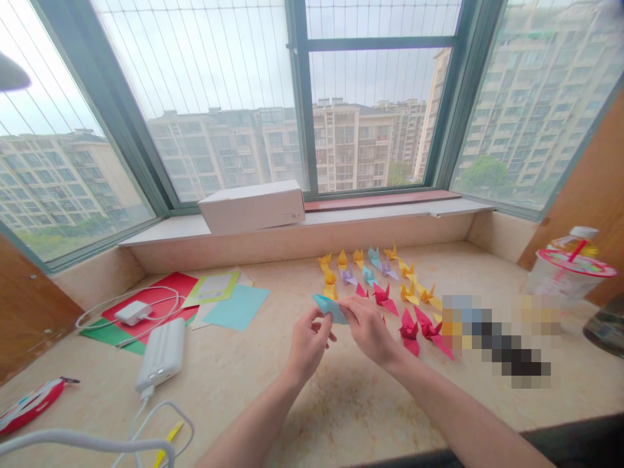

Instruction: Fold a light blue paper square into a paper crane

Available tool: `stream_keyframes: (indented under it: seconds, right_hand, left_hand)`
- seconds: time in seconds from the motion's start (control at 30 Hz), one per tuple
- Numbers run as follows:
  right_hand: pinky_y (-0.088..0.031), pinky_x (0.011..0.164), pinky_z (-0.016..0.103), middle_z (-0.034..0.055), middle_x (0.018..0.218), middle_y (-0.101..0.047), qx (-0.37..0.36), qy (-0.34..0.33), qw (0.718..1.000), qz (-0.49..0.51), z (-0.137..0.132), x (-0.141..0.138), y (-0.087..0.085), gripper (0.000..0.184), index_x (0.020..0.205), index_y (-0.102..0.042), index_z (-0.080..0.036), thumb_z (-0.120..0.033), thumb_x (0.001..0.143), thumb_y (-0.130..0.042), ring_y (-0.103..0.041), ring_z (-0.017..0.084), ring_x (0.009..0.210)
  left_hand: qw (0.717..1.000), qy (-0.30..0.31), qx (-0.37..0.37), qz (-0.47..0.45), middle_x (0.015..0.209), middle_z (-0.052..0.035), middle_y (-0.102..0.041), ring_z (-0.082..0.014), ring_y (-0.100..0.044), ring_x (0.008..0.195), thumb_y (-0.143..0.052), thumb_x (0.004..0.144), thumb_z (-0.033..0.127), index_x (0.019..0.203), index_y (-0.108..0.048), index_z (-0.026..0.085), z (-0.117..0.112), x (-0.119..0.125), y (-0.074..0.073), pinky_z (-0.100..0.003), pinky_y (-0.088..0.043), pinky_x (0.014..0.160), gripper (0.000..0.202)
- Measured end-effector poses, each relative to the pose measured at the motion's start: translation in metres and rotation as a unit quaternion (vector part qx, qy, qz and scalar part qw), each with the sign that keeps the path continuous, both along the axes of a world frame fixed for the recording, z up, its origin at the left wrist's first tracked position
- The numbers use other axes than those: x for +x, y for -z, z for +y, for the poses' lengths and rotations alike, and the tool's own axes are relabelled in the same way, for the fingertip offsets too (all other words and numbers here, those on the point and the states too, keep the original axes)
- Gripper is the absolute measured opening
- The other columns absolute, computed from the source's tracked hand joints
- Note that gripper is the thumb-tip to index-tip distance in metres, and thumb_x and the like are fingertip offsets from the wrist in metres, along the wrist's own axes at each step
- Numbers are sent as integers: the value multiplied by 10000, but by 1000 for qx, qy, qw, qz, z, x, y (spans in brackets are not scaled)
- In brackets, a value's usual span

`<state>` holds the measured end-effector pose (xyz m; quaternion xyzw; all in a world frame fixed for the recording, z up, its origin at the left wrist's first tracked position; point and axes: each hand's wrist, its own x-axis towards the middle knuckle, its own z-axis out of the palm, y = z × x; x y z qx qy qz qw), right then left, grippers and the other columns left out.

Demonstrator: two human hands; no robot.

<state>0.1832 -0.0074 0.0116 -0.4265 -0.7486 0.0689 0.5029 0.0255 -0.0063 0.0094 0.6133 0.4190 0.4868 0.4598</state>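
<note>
A small folded piece of light blue origami paper (327, 305) is held between both hands above the counter. My left hand (311, 338) pinches its lower left side, thumb in front. My right hand (366, 325) grips its right end, the fingers bent over the top. Just beyond the hands stand several folded paper cranes: yellow cranes (330, 276) at the back and right, pale blue and purple ones (369, 275) among them, and dark pink cranes (384, 299) nearer my right hand. Part of the pink group is hidden behind that hand.
At left lie flat coloured sheets (236, 307), a white charger (133, 312) and a white power bank (162, 354) with cables. A red pouch (32, 406) is at the left edge. A white box (253, 207) rests on the sill. A lidded cup (560, 279) stands at right, near a pixelated patch.
</note>
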Motion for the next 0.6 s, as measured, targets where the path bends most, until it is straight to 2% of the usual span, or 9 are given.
stream_keyframes:
  seconds: [0.1, 0.2, 0.27, 0.37, 0.47, 0.6]
  right_hand:
    - [-486, 755, 321, 48, 845, -694, -11, -4, 1000, 0, 1, 0, 1, 224, 1035, -704, -213, -155, 949, -505, -644, 198, 808]
    - [-483, 747, 318, 49, 848, -690, -15, -16, 1000, 0, 1, 0, 3, 234, 1037, -701, -213, -144, 947, -496, -639, 197, 811]
    - [-482, 757, 322, 49, 855, -687, -16, -22, 1000, -2, 1, 0, 3, 243, 1056, -696, -220, -144, 949, -490, -636, 199, 822]
    - [-480, 775, 327, 54, 881, -687, -13, -26, 1000, -9, 0, -1, 3, 260, 1093, -683, -229, -141, 950, -485, -631, 202, 842]
    - [-471, 784, 327, 54, 892, -686, -12, -26, 999, -21, -1, 0, 1, 267, 1087, -682, -226, -128, 950, -476, -624, 199, 851]
    - [-443, 801, 336, 52, 889, -681, -8, -10, 997, -73, -2, 4, -2, 262, 1049, -697, -230, -116, 946, -485, -613, 201, 869]
  left_hand:
    - [999, -35, 13, -16, 996, -60, -681, -132, -650, 636, -651, 808, 438, 1105, -600, 185, 0, -1, -1, -197, -459, 450, 393]
    - [997, -58, 35, -24, 1086, -75, -674, -162, -648, 801, -690, 780, 385, 1224, -561, 213, 2, -3, -1, -215, -502, 554, 494]
    - [997, -55, 54, -18, 1077, -81, -682, -184, -641, 895, -673, 794, 356, 1140, -623, 200, 3, -4, -2, -239, -517, 656, 383]
    - [996, -43, 74, -14, 993, -76, -708, -197, -642, 898, -647, 810, 338, 976, -683, 178, 4, -5, -3, -274, -510, 767, 233]
    - [997, -24, 73, 3, 898, -68, -722, -199, -645, 834, -649, 817, 366, 921, -690, 169, 5, -9, -6, -285, -500, 770, 226]
    - [996, 3, 74, 43, 865, -57, -732, -204, -647, 829, -650, 829, 403, 883, -704, 173, 6, -13, -11, -286, -485, 777, 242]
